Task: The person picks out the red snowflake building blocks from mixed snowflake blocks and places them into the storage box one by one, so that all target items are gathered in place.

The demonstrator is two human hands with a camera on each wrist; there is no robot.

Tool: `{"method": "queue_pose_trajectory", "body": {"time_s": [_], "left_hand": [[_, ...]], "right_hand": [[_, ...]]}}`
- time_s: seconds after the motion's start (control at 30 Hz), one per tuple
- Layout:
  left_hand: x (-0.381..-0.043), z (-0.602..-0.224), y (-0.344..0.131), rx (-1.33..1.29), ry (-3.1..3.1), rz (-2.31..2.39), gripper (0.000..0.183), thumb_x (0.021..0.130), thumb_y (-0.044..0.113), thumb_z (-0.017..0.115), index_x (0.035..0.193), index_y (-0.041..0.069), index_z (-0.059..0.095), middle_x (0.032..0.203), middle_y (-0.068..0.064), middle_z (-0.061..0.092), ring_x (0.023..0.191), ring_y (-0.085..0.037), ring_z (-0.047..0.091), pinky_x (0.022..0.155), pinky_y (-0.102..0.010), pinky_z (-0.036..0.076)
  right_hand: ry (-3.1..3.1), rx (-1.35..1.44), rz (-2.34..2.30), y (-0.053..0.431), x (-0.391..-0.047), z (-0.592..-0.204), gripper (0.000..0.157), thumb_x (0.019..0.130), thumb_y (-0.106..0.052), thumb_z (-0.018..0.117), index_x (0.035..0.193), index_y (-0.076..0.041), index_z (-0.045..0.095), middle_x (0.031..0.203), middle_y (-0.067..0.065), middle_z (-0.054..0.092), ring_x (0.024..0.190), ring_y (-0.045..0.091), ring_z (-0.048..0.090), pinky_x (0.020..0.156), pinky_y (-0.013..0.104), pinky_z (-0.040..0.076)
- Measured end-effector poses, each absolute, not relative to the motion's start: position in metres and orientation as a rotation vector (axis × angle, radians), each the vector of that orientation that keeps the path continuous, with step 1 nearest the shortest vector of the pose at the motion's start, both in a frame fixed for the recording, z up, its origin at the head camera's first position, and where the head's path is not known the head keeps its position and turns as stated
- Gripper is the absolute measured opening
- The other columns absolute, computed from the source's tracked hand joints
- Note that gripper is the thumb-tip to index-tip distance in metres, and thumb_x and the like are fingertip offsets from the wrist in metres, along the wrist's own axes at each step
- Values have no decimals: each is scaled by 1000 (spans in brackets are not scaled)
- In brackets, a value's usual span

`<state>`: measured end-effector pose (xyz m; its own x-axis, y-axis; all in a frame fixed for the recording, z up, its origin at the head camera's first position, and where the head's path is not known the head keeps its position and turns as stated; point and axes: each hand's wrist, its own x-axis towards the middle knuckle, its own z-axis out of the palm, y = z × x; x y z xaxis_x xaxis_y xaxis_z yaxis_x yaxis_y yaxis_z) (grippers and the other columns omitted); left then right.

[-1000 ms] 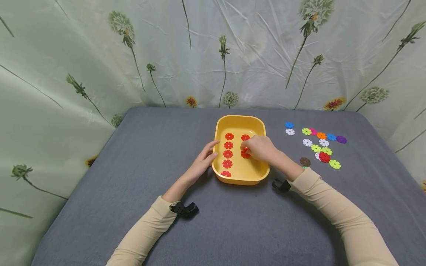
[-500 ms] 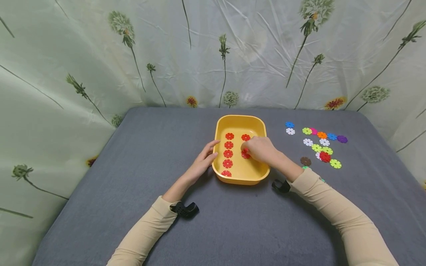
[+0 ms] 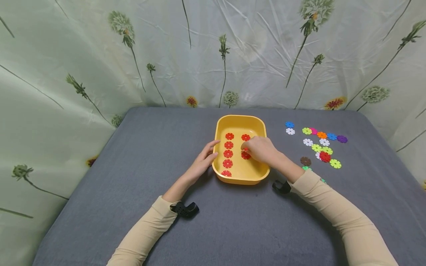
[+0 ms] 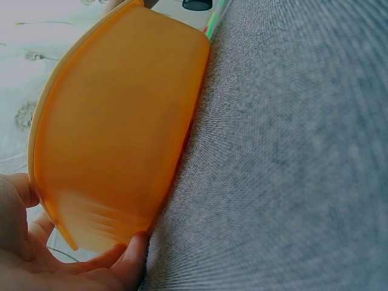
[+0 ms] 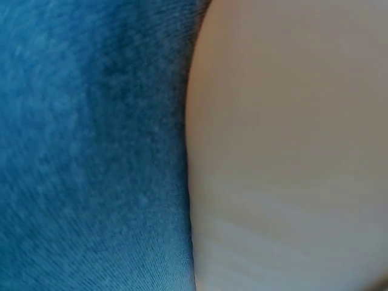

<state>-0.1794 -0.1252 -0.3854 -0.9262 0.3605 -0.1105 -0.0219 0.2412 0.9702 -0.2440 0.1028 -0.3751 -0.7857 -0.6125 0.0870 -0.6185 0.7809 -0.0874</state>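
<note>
A yellow plastic tub stands on the cloth-covered table. My left hand grips its left side; in the left wrist view, the thumb and fingers lie at the rim and along the outer wall. Inside the tub, red notched flower-shaped discs form a column on the left. A shorter column on the right has one disc at its far end. My right hand reaches into the tub with bent fingers, pinching at a partly covered red disc between that one and a nearer disc. Its fingertips are mostly hidden.
Loose notched discs in several colours lie right of the tub, including a blue disc, a purple disc, a red disc and a brown disc. Green ones show beside the right sleeve. A flower-patterned curtain hangs behind the table.
In the right column, the nearest red disc now sits slightly nearer the person, and part of another shows under the right fingers. Both hands keep nearly the same place.
</note>
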Motion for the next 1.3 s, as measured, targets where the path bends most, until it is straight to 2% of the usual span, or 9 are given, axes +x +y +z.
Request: {"method": "queue_pose_trajectory", "body": {"time_s": [0.13, 0.37, 0.6, 0.93, 1.03, 1.17, 1.3], "left_hand": [[-178, -383, -125, 311, 2209, 1727, 48, 101, 22, 37, 147, 19, 23, 142, -24, 36, 124, -33, 46, 103, -42, 38], [-182, -392, -126, 310, 2201, 1738, 49, 101, 20, 37, 148, 18, 22, 143, -24, 35, 125, -34, 46, 103, -41, 38], [-193, -416, -130, 316, 2199, 1772, 49, 101, 27, 38, 148, 25, 22, 144, -20, 36, 126, -33, 47, 104, -47, 39], [-192, -418, -128, 315, 2239, 1788, 46, 100, 26, 39, 144, 29, 27, 140, -16, 40, 121, -28, 49, 101, -41, 40], [-193, -418, -128, 324, 2244, 1791, 46, 100, 25, 39, 144, 28, 27, 138, -17, 41, 121, -28, 49, 99, -38, 40], [-194, -418, -127, 335, 2256, 1789, 46, 100, 24, 39, 144, 26, 28, 136, -18, 43, 119, -27, 50, 96, -34, 40], [-194, -418, -127, 339, 2257, 1790, 46, 100, 24, 40, 144, 26, 29, 135, -18, 44, 118, -27, 50, 95, -32, 40]], "right_hand": [[-2916, 1005, 210, 104, -243, -376, 18, 83, -4, 63, 94, -14, 74, 82, 1, 72, 66, 17, 56, 52, 28, 46], [-2894, 1014, 309, 105, -239, -374, 18, 84, -2, 62, 94, -13, 72, 82, 1, 70, 69, 16, 56, 57, 27, 46], [-2832, 1037, 435, 110, -237, -371, 26, 80, 5, 57, 95, -10, 72, 84, 4, 70, 71, 17, 56, 58, 27, 43], [-2700, 1034, 649, 121, -238, -372, 20, 81, 3, 62, 98, -3, 71, 90, 13, 72, 72, 20, 58, 66, 32, 49], [-2606, 1049, 686, 124, -239, -372, 19, 81, 4, 62, 97, -2, 71, 87, 13, 72, 66, 17, 56, 62, 29, 46], [-2512, 1055, 749, 127, -239, -372, 19, 81, 6, 61, 96, -1, 70, 81, 12, 71, 57, 12, 47, 56, 23, 40], [-2488, 1023, 812, 131, -239, -373, 20, 80, 7, 62, 97, -1, 70, 81, 11, 70, 57, 13, 45, 55, 19, 35]]}}
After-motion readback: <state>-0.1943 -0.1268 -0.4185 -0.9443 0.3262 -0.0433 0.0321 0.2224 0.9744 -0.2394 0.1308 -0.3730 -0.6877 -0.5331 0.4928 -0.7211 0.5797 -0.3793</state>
